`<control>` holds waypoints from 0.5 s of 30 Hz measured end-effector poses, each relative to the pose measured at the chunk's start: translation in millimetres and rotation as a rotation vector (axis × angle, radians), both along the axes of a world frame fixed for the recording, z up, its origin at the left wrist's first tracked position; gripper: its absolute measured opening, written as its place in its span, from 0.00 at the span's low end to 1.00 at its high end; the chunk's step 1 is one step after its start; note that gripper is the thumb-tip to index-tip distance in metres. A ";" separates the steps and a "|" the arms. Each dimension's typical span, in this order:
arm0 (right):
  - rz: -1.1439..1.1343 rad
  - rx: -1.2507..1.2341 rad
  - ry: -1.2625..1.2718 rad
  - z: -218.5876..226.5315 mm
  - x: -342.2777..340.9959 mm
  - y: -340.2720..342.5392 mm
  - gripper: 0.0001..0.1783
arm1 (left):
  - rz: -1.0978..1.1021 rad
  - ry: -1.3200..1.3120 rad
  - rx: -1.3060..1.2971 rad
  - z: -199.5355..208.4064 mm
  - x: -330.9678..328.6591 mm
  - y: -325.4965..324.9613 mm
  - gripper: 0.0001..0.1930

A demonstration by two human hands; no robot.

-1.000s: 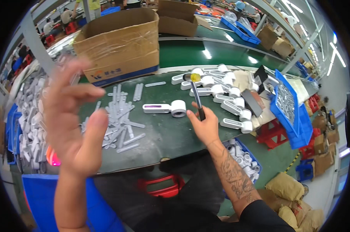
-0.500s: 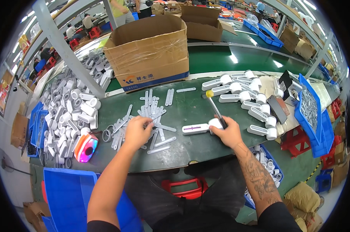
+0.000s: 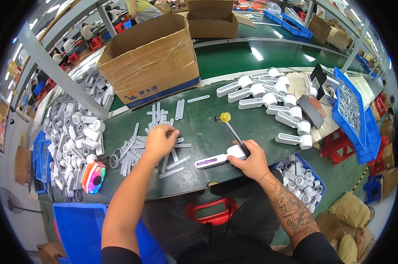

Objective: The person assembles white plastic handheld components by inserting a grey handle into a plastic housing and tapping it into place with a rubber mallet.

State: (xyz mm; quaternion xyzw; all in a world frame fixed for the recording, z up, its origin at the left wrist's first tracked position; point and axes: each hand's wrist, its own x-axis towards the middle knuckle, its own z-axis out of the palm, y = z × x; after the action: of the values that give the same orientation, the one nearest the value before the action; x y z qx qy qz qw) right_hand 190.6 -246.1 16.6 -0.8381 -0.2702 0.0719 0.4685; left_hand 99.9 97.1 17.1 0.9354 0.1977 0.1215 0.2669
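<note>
My right hand (image 3: 251, 160) is closed round the handle of a small mallet (image 3: 235, 134), whose yellow and black head points away from me. Its thumb rests against the round end of a white-grey handled device (image 3: 212, 162) lying flat on the bench, with a purple strip in its long slot. Over the pile of flat grey plastic strips (image 3: 127, 155), my left hand (image 3: 160, 138) has its fingers curled together. Whatever they may pinch is hidden by the fingers. Some loose strips (image 3: 175, 171) lie to the right of that hand.
Similar white devices (image 3: 251, 103) stand in rows at the right, beside a blue tray of small metal parts (image 3: 349, 105). A heap of grey parts (image 3: 78, 141) and a glowing coloured device (image 3: 93, 177) occupy the left. Behind the strips stands a large cardboard box (image 3: 153, 66).
The whole view has shifted and turned slightly. My left hand has moved a little rightward over the strips, while my right hand keeps hold of the mallet beside the white device.
</note>
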 end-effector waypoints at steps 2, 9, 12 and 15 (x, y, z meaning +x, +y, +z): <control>-0.001 0.000 0.003 1.3 -0.2 4.6 0.30 | 0.000 -0.075 0.040 -5.2 11.2 6.7 0.09; 0.014 0.024 -0.061 -7.1 -5.7 7.2 0.32 | -0.068 -0.241 0.205 -33.3 113.7 -5.6 0.09; 0.006 0.016 -0.050 -10.3 -7.6 5.1 0.31 | 0.010 -0.234 0.291 -35.9 145.1 -27.0 0.09; 0.023 0.035 -0.022 -10.2 -8.6 7.4 0.32 | 0.039 -0.212 0.344 -35.6 154.3 -25.6 0.08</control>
State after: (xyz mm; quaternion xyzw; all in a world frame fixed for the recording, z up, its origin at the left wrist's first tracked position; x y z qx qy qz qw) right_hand 182.0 -238.6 6.4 -0.8273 -0.2862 0.0632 0.4792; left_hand 254.2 71.5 -18.5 0.9451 0.1628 0.2565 0.1201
